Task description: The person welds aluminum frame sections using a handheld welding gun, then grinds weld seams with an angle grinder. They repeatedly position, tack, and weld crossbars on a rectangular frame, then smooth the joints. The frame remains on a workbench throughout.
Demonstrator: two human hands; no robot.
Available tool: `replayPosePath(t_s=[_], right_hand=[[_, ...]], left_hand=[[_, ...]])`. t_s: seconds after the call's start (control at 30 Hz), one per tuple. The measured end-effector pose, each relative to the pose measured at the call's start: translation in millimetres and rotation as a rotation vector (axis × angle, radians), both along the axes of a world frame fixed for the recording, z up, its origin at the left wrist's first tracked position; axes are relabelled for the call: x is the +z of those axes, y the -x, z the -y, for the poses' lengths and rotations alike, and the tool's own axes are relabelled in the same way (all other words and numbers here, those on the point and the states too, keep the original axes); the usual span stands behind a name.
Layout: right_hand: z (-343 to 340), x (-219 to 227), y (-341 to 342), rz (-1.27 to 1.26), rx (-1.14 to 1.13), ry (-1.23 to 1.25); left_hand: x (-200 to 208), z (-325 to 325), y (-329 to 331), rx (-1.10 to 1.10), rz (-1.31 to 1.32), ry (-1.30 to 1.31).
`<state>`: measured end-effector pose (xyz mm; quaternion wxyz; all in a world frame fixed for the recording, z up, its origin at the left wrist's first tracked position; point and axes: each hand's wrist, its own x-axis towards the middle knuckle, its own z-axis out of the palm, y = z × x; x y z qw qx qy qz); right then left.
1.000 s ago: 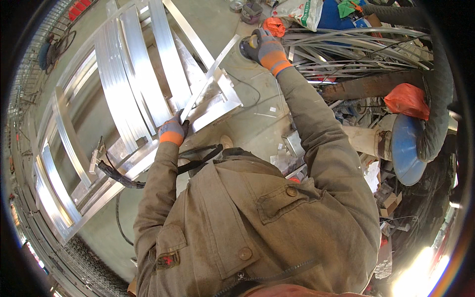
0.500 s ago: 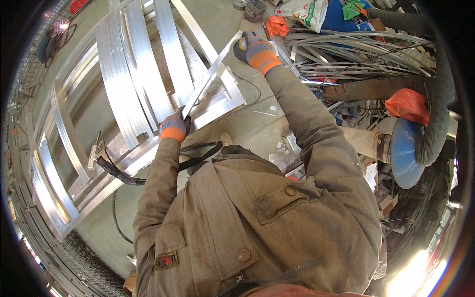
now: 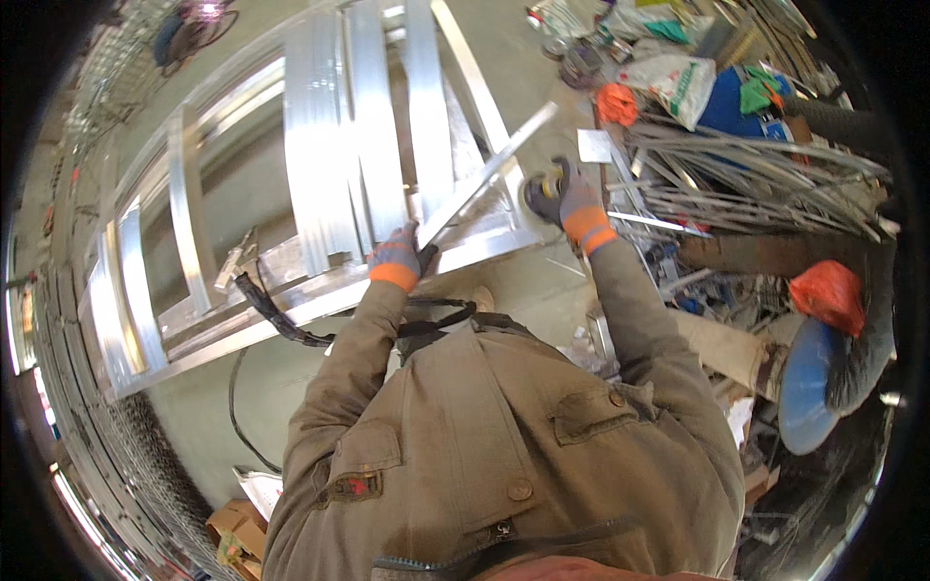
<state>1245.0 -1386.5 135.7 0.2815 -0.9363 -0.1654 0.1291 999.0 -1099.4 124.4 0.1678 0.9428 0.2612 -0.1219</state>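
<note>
My left hand (image 3: 400, 254), in a grey and orange glove, is closed around the lower end of a narrow silvery metal bar (image 3: 490, 172). The bar slants up and to the right across the corner of a large metal frame (image 3: 465, 259). My right hand (image 3: 573, 197), gloved alike, is closed on a small round black-and-yellow tool (image 3: 539, 190) just right of that corner. Its exact kind is partly hidden by the fingers. The tool and the bar's far end are apart. Several wide shiny metal strips (image 3: 373, 126) lie across the frame.
A tangled heap of thin metal strips (image 3: 756, 184) lies to the right, near a blue disc-shaped part (image 3: 806, 387) and a red plastic bag (image 3: 828, 298). A black cable bundle (image 3: 276, 312) crosses the frame's near rail. A cardboard box (image 3: 235, 528) sits at the lower left.
The view has shifted, so the scene sits further right. My right hand, with the black-and-yellow tool, has come away from the bar's far end toward me. My left hand still grips the bar.
</note>
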Motion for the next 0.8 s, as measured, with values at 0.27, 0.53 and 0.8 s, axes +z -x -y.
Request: replayPosePath(t_s=[0.27, 0.53, 0.8], right_hand=[[-23.0, -24.5, 81.0, -0.011, 0.164, -0.087], [-77.0, -21.6, 85.5, 0.064, 0.278, -0.028], [-117.3, -60.0, 56.7, 0.107, 0.161, 0.112]], left_hand=[[8.6, -19.3, 129.1, 0.210, 0.075, 0.092], [2.7, -30.4, 177.9, 0.298, 0.169, 0.075], [11.1, -51.2, 189.4, 0.419, 0.549, 0.131]])
